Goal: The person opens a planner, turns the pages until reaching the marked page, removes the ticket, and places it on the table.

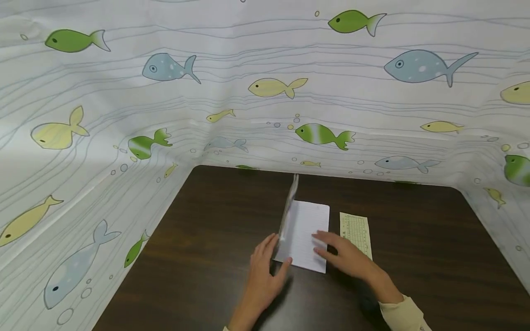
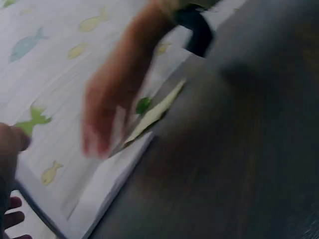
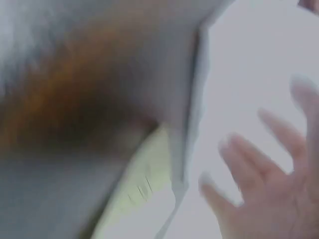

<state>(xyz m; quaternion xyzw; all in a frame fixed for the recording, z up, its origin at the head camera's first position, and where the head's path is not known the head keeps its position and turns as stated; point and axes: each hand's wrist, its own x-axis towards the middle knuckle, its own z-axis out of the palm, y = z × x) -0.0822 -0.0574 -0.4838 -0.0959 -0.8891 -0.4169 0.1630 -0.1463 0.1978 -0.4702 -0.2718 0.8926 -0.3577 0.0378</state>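
A notebook with lined white pages (image 1: 306,225) lies on the dark table, its cover (image 1: 289,202) standing nearly upright along the left side. My left hand (image 1: 263,278) is at the near end of that cover, fingers on its outer side and thumb spread away over the page side. In the left wrist view the cover's edge passes between the thumb and the fingers (image 2: 15,218); firm contact is hard to make out. Over the page's right part, my right hand (image 1: 348,258) has its fingers spread and holds nothing. It looks blurred in the right wrist view.
A pale yellow printed sheet (image 1: 357,230) lies right of the notebook, partly behind the right forearm. The dark wood-look table (image 1: 198,243) is bordered at the back and sides by white sheeting (image 1: 265,55) printed with fish.
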